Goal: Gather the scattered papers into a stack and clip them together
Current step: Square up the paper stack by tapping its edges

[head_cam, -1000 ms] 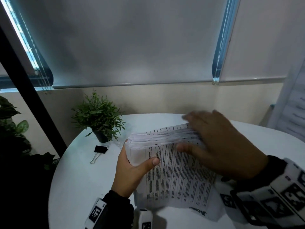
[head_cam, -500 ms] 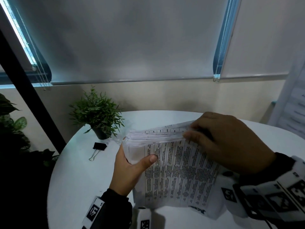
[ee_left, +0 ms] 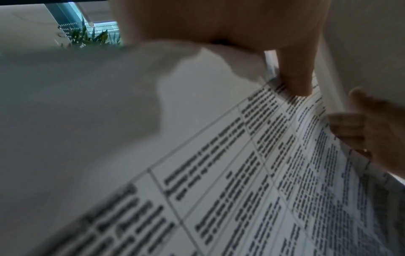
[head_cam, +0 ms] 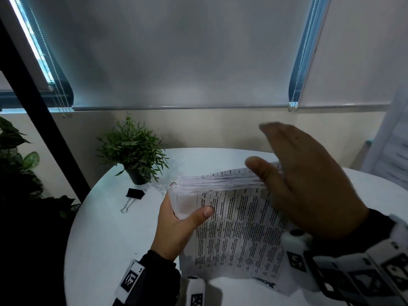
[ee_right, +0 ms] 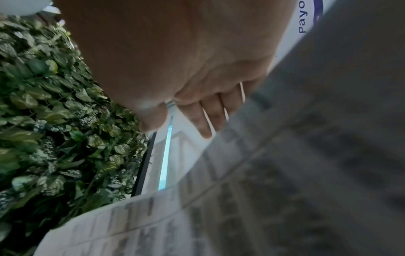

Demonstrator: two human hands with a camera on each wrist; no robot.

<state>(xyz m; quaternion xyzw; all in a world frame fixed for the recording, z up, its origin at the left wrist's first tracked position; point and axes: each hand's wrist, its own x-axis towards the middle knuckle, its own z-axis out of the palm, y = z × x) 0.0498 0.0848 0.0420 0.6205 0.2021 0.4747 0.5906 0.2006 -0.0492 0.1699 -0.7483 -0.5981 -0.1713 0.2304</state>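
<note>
A thick stack of printed papers (head_cam: 238, 228) lies tilted at the near middle of the white round table (head_cam: 103, 250), its far edge uneven. My left hand (head_cam: 181, 221) grips the stack's left corner, thumb on the top sheet and fingers hidden beneath. In the left wrist view that thumb (ee_left: 295, 74) presses on the printed sheet (ee_left: 241, 190). My right hand (head_cam: 287, 155) hovers over the stack's far right edge, fingers straight and blurred, holding nothing. The right wrist view shows these fingers (ee_right: 206, 119) above the paper (ee_right: 263, 190). A black binder clip (head_cam: 133, 196) lies on the table to the left.
A small potted plant (head_cam: 132, 155) stands at the table's far left edge, just behind the clip. A dark post (head_cam: 44, 120) and leafy plants (head_cam: 15, 164) are beyond the table on the left. Blinds and a wall are close behind.
My right hand has lifted off the stack's far edge, where its fingers were curled, and now has straight fingers. The left hand keeps its grip on the corner.
</note>
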